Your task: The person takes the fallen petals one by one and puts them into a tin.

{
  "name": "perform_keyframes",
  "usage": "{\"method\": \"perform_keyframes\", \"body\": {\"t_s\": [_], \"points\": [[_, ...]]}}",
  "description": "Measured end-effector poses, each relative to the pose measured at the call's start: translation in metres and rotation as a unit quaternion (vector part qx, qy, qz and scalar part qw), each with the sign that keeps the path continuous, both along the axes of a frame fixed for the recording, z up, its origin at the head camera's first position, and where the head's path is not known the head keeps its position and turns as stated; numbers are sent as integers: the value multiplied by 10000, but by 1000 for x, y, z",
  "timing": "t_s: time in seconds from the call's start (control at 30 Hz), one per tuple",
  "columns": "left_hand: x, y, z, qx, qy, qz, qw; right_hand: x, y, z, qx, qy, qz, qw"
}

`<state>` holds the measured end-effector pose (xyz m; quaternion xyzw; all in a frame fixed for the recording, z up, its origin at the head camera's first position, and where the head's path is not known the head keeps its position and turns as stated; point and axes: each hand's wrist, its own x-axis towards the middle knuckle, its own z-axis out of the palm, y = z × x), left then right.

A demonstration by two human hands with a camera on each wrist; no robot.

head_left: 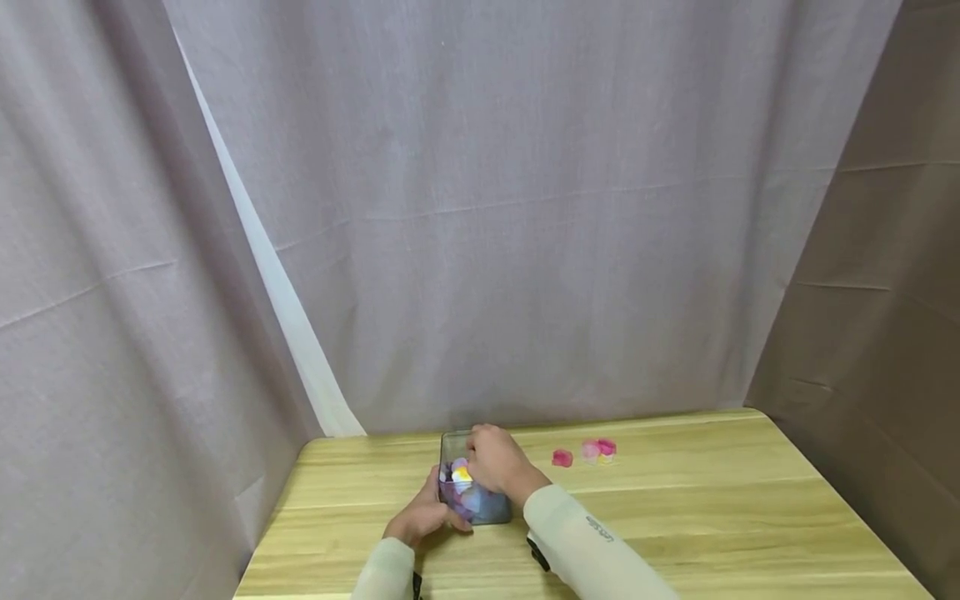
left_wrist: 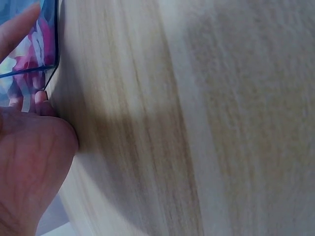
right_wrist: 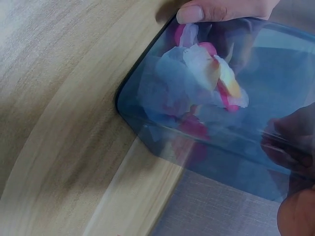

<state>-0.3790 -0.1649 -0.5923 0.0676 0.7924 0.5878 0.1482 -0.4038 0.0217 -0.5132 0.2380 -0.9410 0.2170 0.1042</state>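
Observation:
A see-through bluish plastic container (head_left: 491,510) stands on the table, with pink, white, yellow and purple artificial flower petals (right_wrist: 194,69) gathered toward its bottom. My left hand (head_left: 429,515) grips it low on the left side, thumb across the front; in the left wrist view, fingers of the left hand (left_wrist: 29,162) reach round the far side of the wall. Bent at the upper right of the container, my right hand (head_left: 497,457) overlaps the opening. Part of the right hand (right_wrist: 295,214) shows at the rim, other fingers darkly through the wall; I cannot tell what they hold.
To the right of the container, a dark pink petal (head_left: 562,458) lies on the wooden table (head_left: 697,508). Farther right is a small group of pink and yellowish petals (head_left: 600,450). A grey curtain (head_left: 547,250) hangs right behind the table's back edge.

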Motion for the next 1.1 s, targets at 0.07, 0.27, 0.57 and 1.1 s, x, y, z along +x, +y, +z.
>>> {"method": "perform_keyframes", "body": {"t_s": [0.07,0.27,0.57,1.1], "points": [[1,0,0,-9,-5,28,10000,0,-1,0,-1,6,-7,10000],[2,-2,-1,70,-13,56,10000,1,-2,1,-7,9,-8,10000],[5,0,0,17,44,6,10000,3,2,-1,-50,-64,30,10000],[4,-2,4,47,-30,-16,10000,69,40,3,-2006,979,411,9739]]}}
